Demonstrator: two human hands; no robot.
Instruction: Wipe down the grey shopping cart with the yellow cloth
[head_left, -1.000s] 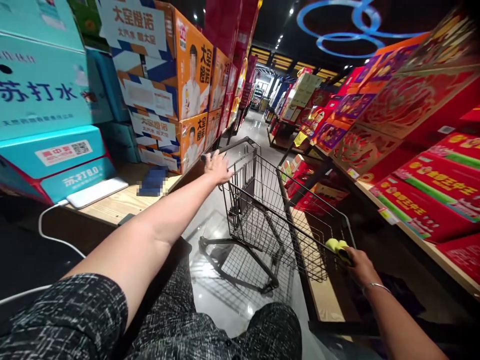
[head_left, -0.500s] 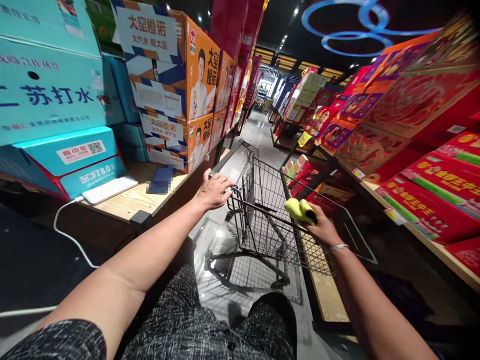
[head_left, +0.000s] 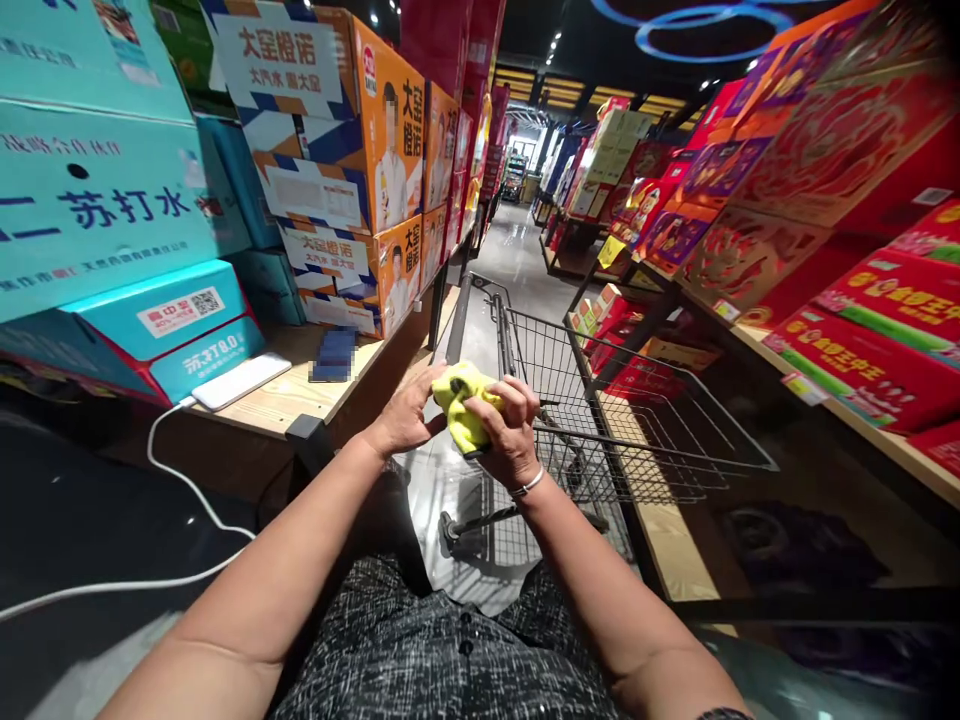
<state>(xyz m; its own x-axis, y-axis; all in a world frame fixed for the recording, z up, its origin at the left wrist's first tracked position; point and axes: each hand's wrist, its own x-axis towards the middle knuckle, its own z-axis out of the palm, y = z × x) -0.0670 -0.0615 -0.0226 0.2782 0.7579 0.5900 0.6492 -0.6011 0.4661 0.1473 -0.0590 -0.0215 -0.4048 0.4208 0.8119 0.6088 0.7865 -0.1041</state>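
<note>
A crumpled yellow cloth [head_left: 466, 425] with dark patches is bunched between my two hands, in front of the shopping cart's handle [head_left: 460, 320]. My right hand [head_left: 510, 425] grips it from the right, fingers curled over its top. From the other side my left hand [head_left: 409, 412] closes on its left edge; some of its fingertips are hidden behind the cloth. The black wire shopping cart [head_left: 622, 400] stands just beyond, turned to the right along the shelf.
On the left, a wooden shelf [head_left: 300, 408] bears orange drink cartons [head_left: 390, 180], turquoise cartons [head_left: 157, 320], a white power bank [head_left: 241, 382] with a cable and a dark blue item [head_left: 334, 352]. Red boxes [head_left: 862, 365] fill the right shelf. The aisle floor [head_left: 517, 235] runs ahead.
My left hand has let go of the cart handle and met the cloth. My right hand has brought the cloth left from over the cart. The view has shifted slightly.
</note>
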